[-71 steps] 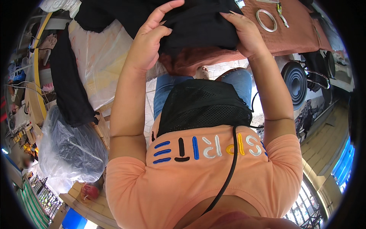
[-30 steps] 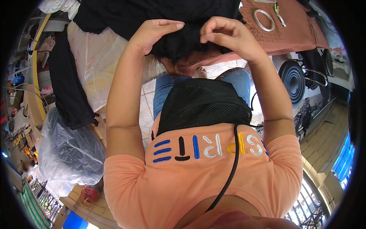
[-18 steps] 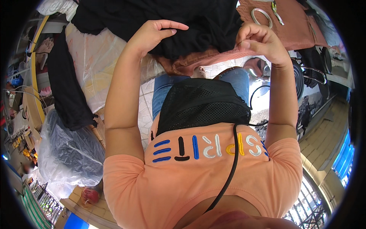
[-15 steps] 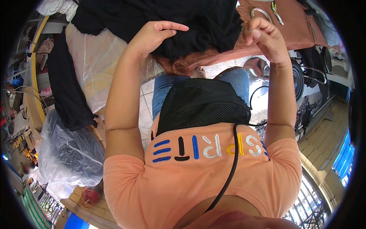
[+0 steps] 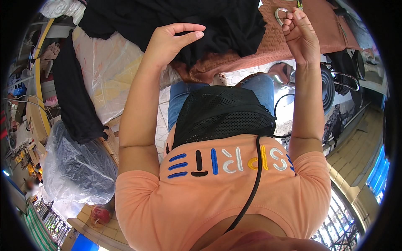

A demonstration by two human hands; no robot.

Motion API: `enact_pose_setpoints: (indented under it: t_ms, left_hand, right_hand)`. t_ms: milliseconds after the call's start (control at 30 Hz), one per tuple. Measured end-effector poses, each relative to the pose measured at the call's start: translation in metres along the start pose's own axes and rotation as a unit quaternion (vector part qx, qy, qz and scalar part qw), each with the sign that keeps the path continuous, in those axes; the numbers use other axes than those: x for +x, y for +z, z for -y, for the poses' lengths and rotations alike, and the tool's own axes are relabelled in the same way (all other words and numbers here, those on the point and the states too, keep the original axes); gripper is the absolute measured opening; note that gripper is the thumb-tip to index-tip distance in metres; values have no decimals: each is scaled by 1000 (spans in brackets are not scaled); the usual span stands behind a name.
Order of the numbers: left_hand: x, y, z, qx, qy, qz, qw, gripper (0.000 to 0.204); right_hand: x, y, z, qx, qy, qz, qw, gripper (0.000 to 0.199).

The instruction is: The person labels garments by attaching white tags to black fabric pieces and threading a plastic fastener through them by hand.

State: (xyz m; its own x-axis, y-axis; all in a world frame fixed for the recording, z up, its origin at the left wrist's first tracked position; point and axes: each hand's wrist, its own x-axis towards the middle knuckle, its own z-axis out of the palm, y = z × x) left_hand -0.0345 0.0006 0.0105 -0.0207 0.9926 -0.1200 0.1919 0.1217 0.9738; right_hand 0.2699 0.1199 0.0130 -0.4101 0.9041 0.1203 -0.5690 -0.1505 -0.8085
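My left hand (image 5: 169,44) is raised over the near edge of a crumpled black cloth (image 5: 226,35). Its index finger and thumb come together at the tips in a pinch; anything between them is too small to see. To the right, my right hand (image 5: 300,35) is held up with its fingers curled and the thumb pressed to the index finger. What it pinches, if anything, cannot be made out. Behind the right fingers lie a white ring-shaped thing (image 5: 278,16) and small yellow-green snips (image 5: 300,5), partly hidden. The black cloth lies on a brown textured tablecloth (image 5: 326,29).
Left of the table is a surface under clear plastic sheeting (image 5: 100,71), with a long black cloth (image 5: 75,96) draped beside it. A clear plastic bag (image 5: 77,167) sits lower left. A black ridged round object (image 5: 328,90) stands at right. A black cable (image 5: 251,190) crosses my shirt.
My right hand has moved up and slightly right, turning so its fingertips point upward. My left thumb has moved toward the index fingertip, and the left forearm has shifted slightly right.
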Motion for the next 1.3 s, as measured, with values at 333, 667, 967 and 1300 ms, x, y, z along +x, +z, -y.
enact_pose_setpoints:
  t_ms: [333, 667, 967, 1300]
  left_hand:
    - [-7, 11, -7, -43, 6, -55, 998, 20]
    - [-29, 8, -16, -99, 0, -23, 995, 26]
    - [-34, 7, -10, -103, 25, -33, 994, 25]
    - [-33, 11, -12, -116, 10, -41, 992, 24]
  right_hand:
    - [-1, -19, -14, -65, 19, -128, 989, 13]
    - [-48, 117, -59, -234, 137, 22, 962, 18]
    - [-51, 126, -72, -232, 194, -1, 953, 22]
    - [-53, 122, -74, -246, 182, 0, 952, 23]
